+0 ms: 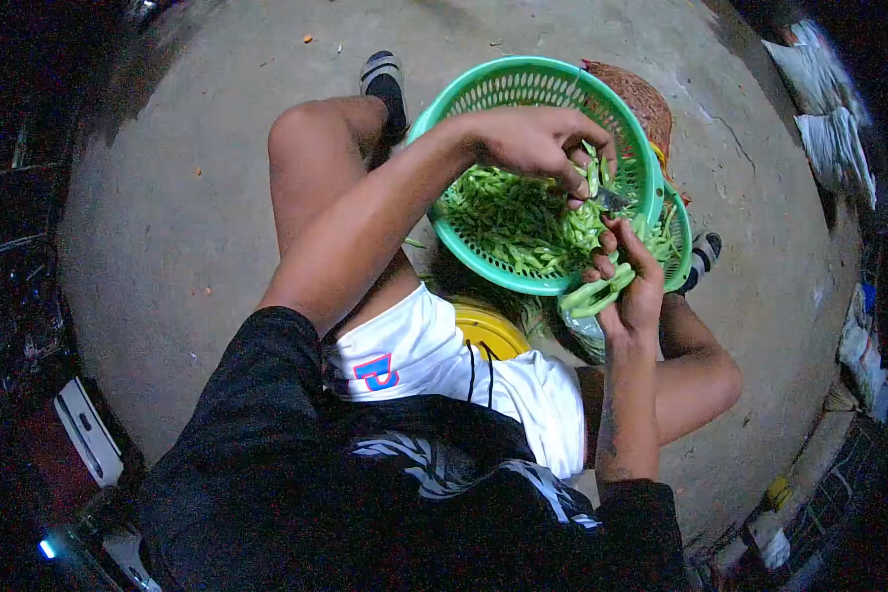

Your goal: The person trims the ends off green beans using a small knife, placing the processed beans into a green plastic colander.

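Observation:
My left hand (538,143) reaches over the green basket (493,77), its fingers curled and pinching pale green pieces (594,170). Just below and to the right, my right hand (636,281) is closed round several long green pods (602,291), which stick out beside the palm. A small grey blade (612,200) shows between the fingertips of both hands; I cannot tell which hand grips it. Beneath them, cut green pieces (493,212) heap up in the basket. A second green basket (677,261) with more pieces shows at its right side.
A reddish-brown mesh sack (636,99) lies behind the baskets. Between my legs is a yellow round object (488,331), and a clear plastic bag (584,331) sits under my right hand. White sacks (824,109) line the right edge of the concrete floor (197,187).

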`<state>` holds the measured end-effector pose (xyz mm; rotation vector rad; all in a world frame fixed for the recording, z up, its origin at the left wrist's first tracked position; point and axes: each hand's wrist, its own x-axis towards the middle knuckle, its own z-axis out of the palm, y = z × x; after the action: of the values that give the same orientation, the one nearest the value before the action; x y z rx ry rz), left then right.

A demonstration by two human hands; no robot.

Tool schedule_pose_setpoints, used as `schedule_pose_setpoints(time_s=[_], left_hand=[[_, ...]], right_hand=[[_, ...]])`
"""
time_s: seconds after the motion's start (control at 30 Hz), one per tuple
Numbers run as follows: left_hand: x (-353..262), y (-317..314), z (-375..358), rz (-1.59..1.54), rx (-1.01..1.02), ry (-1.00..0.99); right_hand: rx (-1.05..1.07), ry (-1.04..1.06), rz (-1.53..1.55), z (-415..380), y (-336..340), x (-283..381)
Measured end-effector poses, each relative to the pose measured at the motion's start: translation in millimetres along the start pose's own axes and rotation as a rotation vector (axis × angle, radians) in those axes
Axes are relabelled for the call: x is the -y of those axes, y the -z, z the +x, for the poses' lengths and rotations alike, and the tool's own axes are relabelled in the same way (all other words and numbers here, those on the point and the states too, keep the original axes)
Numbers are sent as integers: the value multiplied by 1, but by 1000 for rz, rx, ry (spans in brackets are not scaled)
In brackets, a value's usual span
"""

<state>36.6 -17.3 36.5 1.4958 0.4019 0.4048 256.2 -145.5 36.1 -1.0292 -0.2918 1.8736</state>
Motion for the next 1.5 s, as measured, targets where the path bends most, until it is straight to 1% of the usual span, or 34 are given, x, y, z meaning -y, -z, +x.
schedule_pose_setpoints(time_s=[0.13,0.23,0.3,0.43,0.5,0.63,0.7,0.73,0.77,0.83,0.87,0.9,0.97,1.0,1.03,1.1,1.13,1.17,1.2,1.23,1.3,1.33,1.37,1.43,1.47,1.5], left_hand=[[0,1,0,35,8,14],[-1,1,0,25,13,39],[0,-1,0,-55,41,38],[5,0,1,-36,42,22],[4,0,2,-22,52,30],[-2,-8,1,49,19,69],[-1,-9,3,51,47,-1],[2,-3,3,129,13,-4],[10,-2,2,2,-77,-130],[11,20,-4,46,-165,-34],[14,25,-4,39,-188,-80],[8,23,-4,44,-187,-79],[1,11,-5,55,-76,29],[0,-1,0,153,-23,25],[2,-14,3,68,23,69],[1,-17,6,67,47,34],[6,-9,6,113,-8,-49],[7,3,5,165,-64,-130],[6,10,0,48,-87,-61],[5,15,0,75,-106,-75],[2,9,1,133,-44,25],[1,-4,1,81,-4,29],[3,-14,4,62,37,22],[4,-17,7,72,85,-9],[3,-12,6,124,51,-61],[4,-1,5,183,18,-112]], right_hand=[[10,-2,-5,3,8,-3],[21,-47,26,1,4,0],[-30,-23,-48,0,-2,-1],[-36,-5,-106,3,5,-3],[43,-52,-1,1,6,-3],[38,-82,74,0,5,-4],[53,-66,103,-4,0,-5],[50,-69,101,-3,2,-4],[80,-76,116,-1,6,-2],[112,-80,133,0,8,-1],[102,-78,128,-1,7,-1],[91,-76,122,-1,6,0],[78,-55,122,0,5,-2],[59,-40,117,0,5,-3],[54,-40,117,-1,3,-4],[-7,-14,102,-4,2,-6],[-11,-20,99,-4,6,-5],[58,-39,114,-1,12,-3],[130,-54,130,0,12,-2],[135,-51,132,1,12,-3],[71,-31,92,1,10,-3],[65,-32,87,2,7,-2],[62,-31,87,0,4,-2],[-58,-32,98,-6,-4,-3],[-63,-41,93,-4,0,-4],[45,-50,94,0,7,-3]])
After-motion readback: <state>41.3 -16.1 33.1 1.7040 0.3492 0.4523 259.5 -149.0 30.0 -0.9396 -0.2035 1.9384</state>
